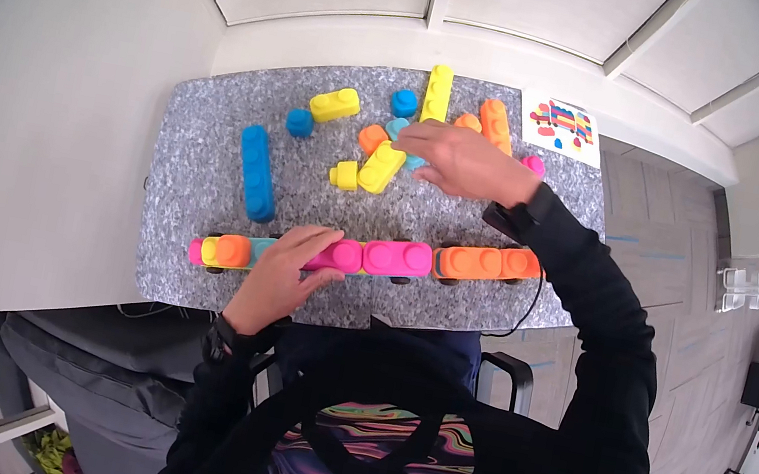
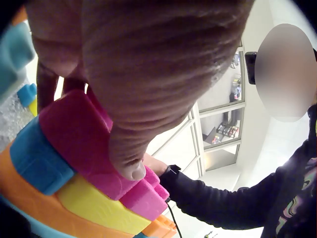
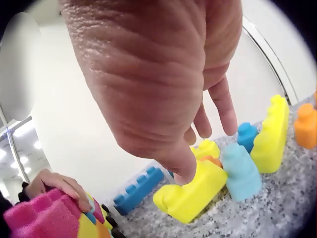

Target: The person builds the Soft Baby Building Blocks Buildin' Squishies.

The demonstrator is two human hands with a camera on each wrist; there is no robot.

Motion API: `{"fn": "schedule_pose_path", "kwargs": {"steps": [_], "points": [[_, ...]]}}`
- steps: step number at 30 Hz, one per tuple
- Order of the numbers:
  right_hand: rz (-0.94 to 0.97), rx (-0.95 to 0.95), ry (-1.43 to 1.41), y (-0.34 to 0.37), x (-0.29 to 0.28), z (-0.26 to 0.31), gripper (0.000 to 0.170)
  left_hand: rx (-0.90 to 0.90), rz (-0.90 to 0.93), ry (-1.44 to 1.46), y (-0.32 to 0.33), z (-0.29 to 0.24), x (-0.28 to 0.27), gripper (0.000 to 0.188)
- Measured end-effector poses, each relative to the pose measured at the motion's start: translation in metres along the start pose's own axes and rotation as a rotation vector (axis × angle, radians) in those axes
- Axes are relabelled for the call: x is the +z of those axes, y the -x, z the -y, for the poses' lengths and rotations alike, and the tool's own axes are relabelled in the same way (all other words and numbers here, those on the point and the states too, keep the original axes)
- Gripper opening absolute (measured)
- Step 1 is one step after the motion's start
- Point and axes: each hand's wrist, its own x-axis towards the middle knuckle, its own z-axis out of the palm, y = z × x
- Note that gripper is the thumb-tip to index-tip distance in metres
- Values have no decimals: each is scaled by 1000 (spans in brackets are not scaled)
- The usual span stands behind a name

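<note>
Across the worktop (image 1: 202, 120), the left hand (image 1: 275, 280) grips a pink block (image 1: 346, 255); only the left wrist view bares the blue block (image 2: 37, 153) beneath. The yellow block (image 1: 380, 169), slanting far-right to near-left, lies leftward and nearer the body from the right hand's (image 1: 464, 159) fingers (the closer hand's), which are parted, loosely bent; contact, perhaps hidden, I can't judge.

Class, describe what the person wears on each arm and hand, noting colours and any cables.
Long black sleeves cover the left arm and right arm. Both hands are bare, without gloves. Each wrist has a dark strap, and a thin black cable hangs by the right one.
</note>
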Motion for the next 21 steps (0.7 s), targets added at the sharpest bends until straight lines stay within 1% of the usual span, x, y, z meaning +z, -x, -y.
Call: {"fn": "schedule_pose_path", "kwargs": {"steps": [1, 2, 4, 7, 8, 10, 11, 13, 14, 16, 17, 19, 20, 21], "points": [[44, -61, 23, -6, 11, -8, 54, 3, -2, 6, 1, 0, 0, 61], [45, -67, 23, -10, 18, -12, 54, 1, -7, 5, 1, 0, 0, 61], [140, -77, 6, -18, 32, -19, 63, 5, -16, 8, 2, 1, 1, 61], [87, -141, 29, -25, 49, -29, 59, 10, -29, 20, 3, 3, 2, 61], [87, -142, 28, -27, 54, -32, 59, 9, -30, 19, 3, 3, 1, 61], [85, -96, 79, -29, 58, -35, 53, -1, -23, 33, 3, 4, 2, 61], [85, -91, 81, -28, 58, -33, 53, 3, -20, 35, 2, 4, 2, 61], [49, -103, 53, -25, 56, -29, 46, 3, -22, 19, 2, 4, 2, 61], [50, -103, 54, -24, 54, -27, 46, 4, -22, 20, 2, 3, 2, 61], [-21, -114, 40, -19, 49, -22, 44, 6, -24, 19, 2, 2, 1, 61], [-22, -111, 41, -17, 40, -16, 44, 9, -21, 20, 1, 1, 1, 61], [-45, -26, -32, -6, 17, -4, 41, 12, -27, 37, 1, 1, 2, 61], [-42, -22, -29, 2, 5, 1, 41, 14, -27, 41, 1, 2, 2, 61], [-109, 10, -31, 12, -8, 7, 43, 14, -32, 37, 1, 3, 2, 61]]}}
